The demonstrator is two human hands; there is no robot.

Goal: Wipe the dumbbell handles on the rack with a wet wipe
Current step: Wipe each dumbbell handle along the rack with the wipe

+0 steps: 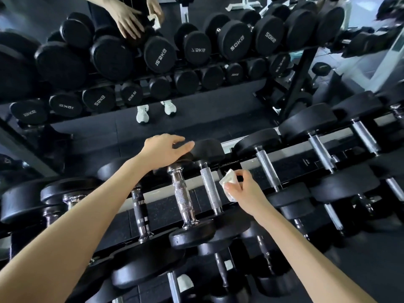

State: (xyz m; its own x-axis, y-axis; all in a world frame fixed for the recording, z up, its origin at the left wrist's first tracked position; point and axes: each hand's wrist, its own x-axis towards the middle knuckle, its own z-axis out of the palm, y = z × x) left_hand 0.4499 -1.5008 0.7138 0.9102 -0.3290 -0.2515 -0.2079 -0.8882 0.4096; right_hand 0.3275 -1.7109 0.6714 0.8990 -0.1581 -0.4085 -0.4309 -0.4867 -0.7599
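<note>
Right now the right hand (247, 192) pinches the folded white wet wipe (228, 182) between thumb and fingertips, just right of a straight knurled dumbbell handle (209, 189); can't tell if the wipe touches it. The left hand (162, 153) rests with fingers loosely extended on the far black head (184, 159) of the next dumbbell over, whose contoured chrome handle (182, 197) runs from under that hand back toward the body. The hands are apart, both over the top tier of the rack (293, 169), with a mirror (196, 123) beyond them.
</note>
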